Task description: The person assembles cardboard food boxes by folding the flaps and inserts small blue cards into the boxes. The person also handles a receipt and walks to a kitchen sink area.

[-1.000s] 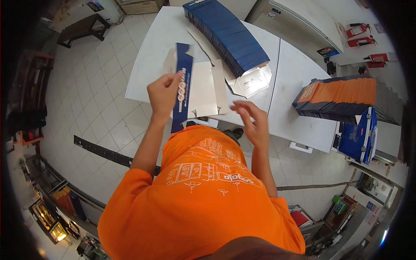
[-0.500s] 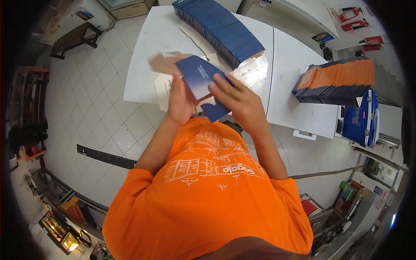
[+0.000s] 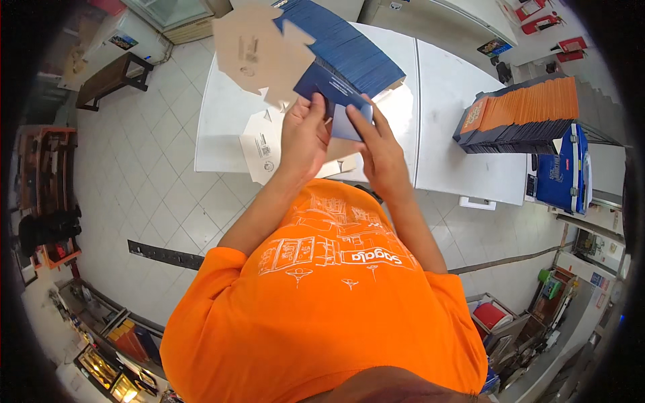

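Note:
A partly folded cardboard box blank (image 3: 328, 82), dark blue on some panels, is between my two hands. Its wide, plain tan section (image 3: 259, 54) with notched edges sticks out to the far left. My left hand (image 3: 307, 136) grips the near left edge, thumb on top of the blue. On the right, my right hand (image 3: 384, 149) pinches a folded blue flap, its fingers lying across it. Under and beside the hands, cream printed blanks (image 3: 254, 142) lie flat on the white surface (image 3: 218, 127). Right behind stands a long row of tightly packed blue blanks (image 3: 359, 54).
To the right, a packed row of orange and dark blue cartons (image 3: 524, 111) stands on the adjoining white top. A blue case (image 3: 561, 171) is at its right end. A dark bench (image 3: 117, 80) stands on the tiled floor at far left.
The blank has turned and swung away from me, so its broad tan side now shows. My left hand has shifted right, and both hands are closer together around the folded blue part.

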The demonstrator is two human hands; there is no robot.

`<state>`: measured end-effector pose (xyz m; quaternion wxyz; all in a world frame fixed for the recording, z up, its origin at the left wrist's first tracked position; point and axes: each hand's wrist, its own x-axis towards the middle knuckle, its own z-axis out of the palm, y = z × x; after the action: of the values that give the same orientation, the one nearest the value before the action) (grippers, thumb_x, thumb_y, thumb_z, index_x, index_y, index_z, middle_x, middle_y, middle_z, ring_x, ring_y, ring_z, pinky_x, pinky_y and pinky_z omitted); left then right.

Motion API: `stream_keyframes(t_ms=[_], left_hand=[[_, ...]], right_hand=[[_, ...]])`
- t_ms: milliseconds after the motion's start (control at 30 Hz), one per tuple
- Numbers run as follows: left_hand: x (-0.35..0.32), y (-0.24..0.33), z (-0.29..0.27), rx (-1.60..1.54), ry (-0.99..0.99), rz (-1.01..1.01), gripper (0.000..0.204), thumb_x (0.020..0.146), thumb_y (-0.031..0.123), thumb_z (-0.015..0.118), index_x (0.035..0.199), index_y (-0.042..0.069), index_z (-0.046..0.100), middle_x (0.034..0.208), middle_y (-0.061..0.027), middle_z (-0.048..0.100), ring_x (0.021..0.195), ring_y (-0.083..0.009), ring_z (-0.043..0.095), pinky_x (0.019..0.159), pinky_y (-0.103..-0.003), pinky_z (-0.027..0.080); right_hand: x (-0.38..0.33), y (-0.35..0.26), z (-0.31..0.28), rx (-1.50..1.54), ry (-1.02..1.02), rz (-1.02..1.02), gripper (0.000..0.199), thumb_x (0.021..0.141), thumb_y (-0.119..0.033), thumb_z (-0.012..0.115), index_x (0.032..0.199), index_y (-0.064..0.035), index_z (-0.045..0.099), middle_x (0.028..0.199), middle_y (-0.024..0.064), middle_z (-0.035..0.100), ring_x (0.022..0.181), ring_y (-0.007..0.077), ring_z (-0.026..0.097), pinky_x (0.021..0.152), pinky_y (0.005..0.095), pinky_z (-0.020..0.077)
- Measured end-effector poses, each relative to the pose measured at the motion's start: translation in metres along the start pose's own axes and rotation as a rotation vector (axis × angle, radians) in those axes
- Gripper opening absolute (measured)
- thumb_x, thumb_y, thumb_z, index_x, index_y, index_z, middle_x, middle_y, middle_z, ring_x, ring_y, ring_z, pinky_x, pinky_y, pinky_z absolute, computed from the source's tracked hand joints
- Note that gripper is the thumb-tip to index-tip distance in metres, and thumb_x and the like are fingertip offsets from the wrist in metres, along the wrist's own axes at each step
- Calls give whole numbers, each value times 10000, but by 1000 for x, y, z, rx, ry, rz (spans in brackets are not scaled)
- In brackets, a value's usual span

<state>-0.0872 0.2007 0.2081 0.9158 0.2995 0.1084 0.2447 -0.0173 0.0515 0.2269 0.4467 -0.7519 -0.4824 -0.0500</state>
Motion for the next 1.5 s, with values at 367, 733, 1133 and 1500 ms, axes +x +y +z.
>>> stream_keyframes(t_ms=[367,733,1133,1500], left_hand=[[-20,-20,24,-44,32,120,334,1095,309,443,1242,27,544,1199,-123,668,1054,-214,682,973,-362,541],[-47,-6,-43,1023,-442,-666,264,970,234,668,767,75,606,647,61,520,603,-50,438,518,-259,352],[-74,-147,11,456,-759,-1380,417,983,128,665,1353,51,490,821,21,667,580,-32,573,529,-194,456],[-118,-338,152,648,-1484,-1676,449,1000,120,636,1398,47,442,780,34,661,617,-12,550,537,-180,404]], right_hand=[[27,18,31,81,293,-83,450,809,29,750,1233,-123,728,1273,234,596,1088,355,669,895,377,559],[-63,40,9,736,169,568,166,1014,-154,581,1120,-38,633,1169,101,610,1144,204,574,1013,354,445],[-194,0,-120,38,-306,590,376,926,-214,647,1266,-65,590,1495,239,435,1398,394,420,1158,453,359],[-370,-12,-218,20,431,882,191,915,-147,653,1079,-51,640,1326,154,606,1342,362,470,1124,487,364]])
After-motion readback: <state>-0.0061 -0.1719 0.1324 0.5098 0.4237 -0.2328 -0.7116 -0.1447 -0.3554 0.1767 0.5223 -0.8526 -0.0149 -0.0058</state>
